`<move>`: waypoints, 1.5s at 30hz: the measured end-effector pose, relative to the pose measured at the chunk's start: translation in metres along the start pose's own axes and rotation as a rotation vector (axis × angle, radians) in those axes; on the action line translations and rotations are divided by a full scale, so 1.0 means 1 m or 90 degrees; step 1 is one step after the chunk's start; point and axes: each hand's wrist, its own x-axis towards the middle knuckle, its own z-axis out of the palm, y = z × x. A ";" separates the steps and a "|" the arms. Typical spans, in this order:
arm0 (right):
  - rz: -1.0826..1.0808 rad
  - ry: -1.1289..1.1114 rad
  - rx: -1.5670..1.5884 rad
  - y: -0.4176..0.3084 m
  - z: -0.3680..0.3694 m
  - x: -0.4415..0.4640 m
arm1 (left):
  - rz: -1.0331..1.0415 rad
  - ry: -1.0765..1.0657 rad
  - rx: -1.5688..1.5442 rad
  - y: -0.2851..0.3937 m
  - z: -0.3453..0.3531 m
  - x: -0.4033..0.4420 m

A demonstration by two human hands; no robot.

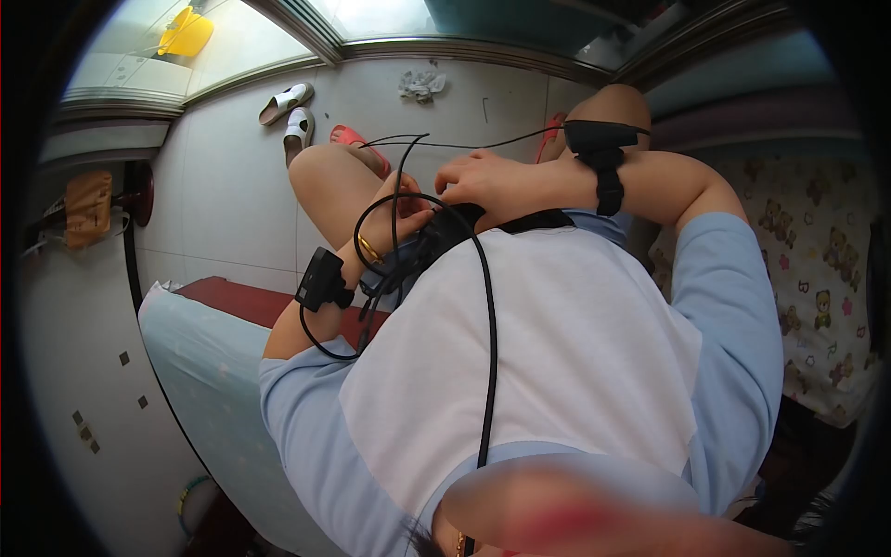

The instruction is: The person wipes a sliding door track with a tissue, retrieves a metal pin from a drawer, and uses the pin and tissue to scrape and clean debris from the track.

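Observation:
My left hand [397,212], with a gold bangle [369,249] at the wrist, is at my lap with fingers curled in and the thumb close to them. Just to its right, my right hand [481,178] bends its fingers down towards it. What lies between the fingers is too small or hidden to name. Below both hands a black pouch-like item [449,232] rests at my waist, partly covered by a looped black cable [489,325]. Black devices are strapped to my left forearm [322,278] and right forearm [601,139].
White shoes [299,125] and crumpled whitish material [422,86] lie on the tiled floor [213,186]. Sliding glass doors stand ahead. A pale blue cloth [209,371] covers the seat at left; bear-patterned fabric [817,269] hangs at right. Thin cable crosses above my legs.

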 end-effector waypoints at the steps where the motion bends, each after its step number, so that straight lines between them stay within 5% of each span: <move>1: -0.001 0.001 -0.002 0.000 0.001 0.001 | 0.002 0.001 0.001 -0.001 -0.001 0.000; 7: -0.044 0.066 -0.110 0.003 0.017 -0.003 | -0.011 0.044 -0.040 0.000 0.001 -0.001; 10: -0.057 0.097 -0.048 0.009 0.014 -0.005 | -0.002 0.050 -0.015 -0.003 0.000 0.001; 12: 0.095 -0.001 0.212 0.013 0.007 -0.010 | -0.020 0.045 -0.021 -0.006 0.001 0.002; 15: 0.165 0.018 0.343 0.026 -0.001 -0.015 | 0.001 0.012 0.003 -0.011 0.001 0.004; 20: 0.120 0.050 0.237 0.027 0.000 -0.016 | -0.031 -0.026 0.089 0.002 0.008 0.014; 23: 0.159 0.081 0.396 0.019 -0.003 -0.014 | -0.056 -0.055 0.170 0.006 0.011 0.021; 29: 0.126 0.049 0.307 0.017 -0.005 -0.020 | -0.044 -0.036 0.223 0.012 0.011 0.019; 36: 0.073 0.045 -0.034 -0.011 0.004 -0.016 | 0.013 0.037 0.242 0.020 0.013 0.008; 45: 0.070 0.089 -0.055 0.000 0.017 -0.011 | 0.103 0.022 0.334 0.018 0.012 0.006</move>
